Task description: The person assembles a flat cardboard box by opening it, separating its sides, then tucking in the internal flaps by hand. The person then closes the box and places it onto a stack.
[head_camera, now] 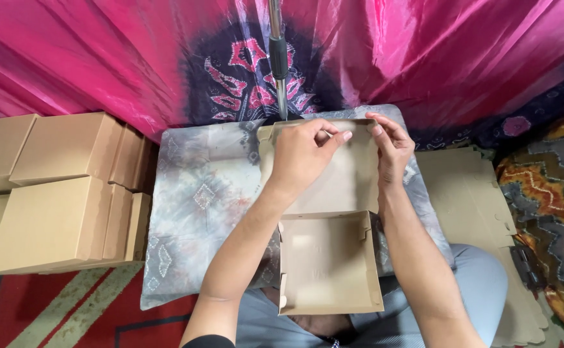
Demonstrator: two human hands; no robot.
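Cardboard box (330, 258) is lying half-formed on the patterned cloth (198, 193) over the person's lap, its near tray already standing and its far panel (346, 180) being folded. Stacked finished boxes (56, 193) are sitting far left. The left hand (301, 154) is arching over the far edge, fingers (336, 137) pinching a side flap; the right hand (391, 151) is gripping the far-right corner, fingers curled on the rim. Both forearms are reaching forward. Judging from this, next the flap needs tucking inward while the wall is kept upright. Flat cardboard blanks (468, 193) are waiting at right.
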